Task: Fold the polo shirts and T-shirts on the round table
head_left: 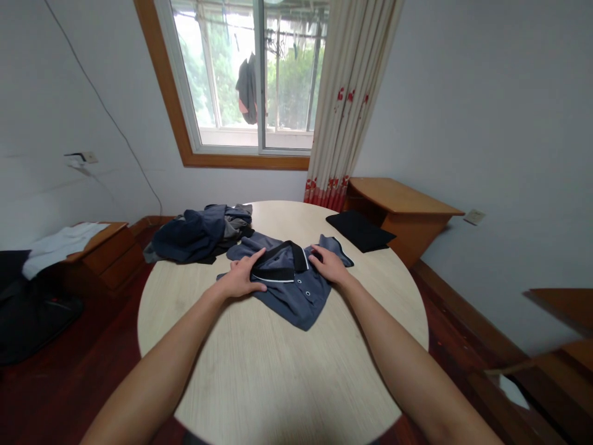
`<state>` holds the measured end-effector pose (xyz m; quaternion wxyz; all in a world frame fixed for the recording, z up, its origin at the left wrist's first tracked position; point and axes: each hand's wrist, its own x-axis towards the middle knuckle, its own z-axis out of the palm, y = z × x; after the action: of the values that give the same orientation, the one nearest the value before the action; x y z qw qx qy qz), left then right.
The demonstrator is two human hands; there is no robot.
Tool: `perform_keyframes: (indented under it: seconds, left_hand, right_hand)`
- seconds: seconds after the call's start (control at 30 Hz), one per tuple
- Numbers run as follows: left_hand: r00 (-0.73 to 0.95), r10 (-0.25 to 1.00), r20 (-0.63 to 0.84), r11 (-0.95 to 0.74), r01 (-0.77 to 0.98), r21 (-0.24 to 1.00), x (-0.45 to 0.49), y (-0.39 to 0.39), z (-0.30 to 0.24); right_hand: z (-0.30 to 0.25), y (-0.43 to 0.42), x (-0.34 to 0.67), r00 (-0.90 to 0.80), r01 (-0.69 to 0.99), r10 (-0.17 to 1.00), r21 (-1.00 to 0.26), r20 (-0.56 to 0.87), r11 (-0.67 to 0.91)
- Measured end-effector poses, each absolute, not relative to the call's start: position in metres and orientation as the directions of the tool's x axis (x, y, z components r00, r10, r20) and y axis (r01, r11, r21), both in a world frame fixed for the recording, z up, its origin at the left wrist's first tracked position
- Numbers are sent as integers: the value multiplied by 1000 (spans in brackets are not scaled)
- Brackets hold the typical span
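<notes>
A grey-blue polo shirt (290, 303) lies rumpled and partly folded on the round table, its black collar (274, 274) with white edging facing up and two buttons showing below it. My left hand (241, 274) rests on the shirt's left side, thumb apart from the fingers, beside the collar. On the right, my right hand (330, 266) touches the shirt near the collar's right edge, fingers bent and thumb slightly apart from the forefinger. The undersides of both hands are hidden.
Dark and grey clothes (197, 232) form a heap at the table's (273, 377) back left. A folded black garment (360, 230) lies at its back right. Behind stand a wooden desk (407, 198) and a curtain (349, 105) beside the window.
</notes>
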<state>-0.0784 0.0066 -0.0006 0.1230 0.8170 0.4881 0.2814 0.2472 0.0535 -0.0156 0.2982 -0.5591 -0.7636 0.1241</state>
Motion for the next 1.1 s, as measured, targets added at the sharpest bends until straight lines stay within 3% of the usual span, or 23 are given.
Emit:
perform_keyframes:
  seconds: [0.13,0.37,0.53,0.67,0.8,0.93,1.1]
  left_hand:
    - [394,810,434,-582,627,518,-56,6,2]
    - [182,783,595,-587,532,610,-51,2,8]
    - [48,744,667,-565,579,588,-58,1,15]
    - [29,712,702,-563,621,545,-61,-1,17]
    - [45,710,702,-570,622,536,-63,-1,20]
    - [44,729,683,-549,634,545,-66,3,18]
    - [120,749,652,-563,635,530,-70,11,12]
  right_hand:
    - [-13,53,247,-243,793,931,-496,273,353]
    - [-7,54,256,-231,787,938,-517,260,337]
    - [1,50,260,-161,739,882,-538,442,404]
    - [10,44,262,-49,677,797,-567,602,470]
    - [16,39,267,72,627,742,-609,666,486]
    - [15,40,275,143,586,731,-652,667,481]
    - [7,43,282,64,531,844,-735,532,422]
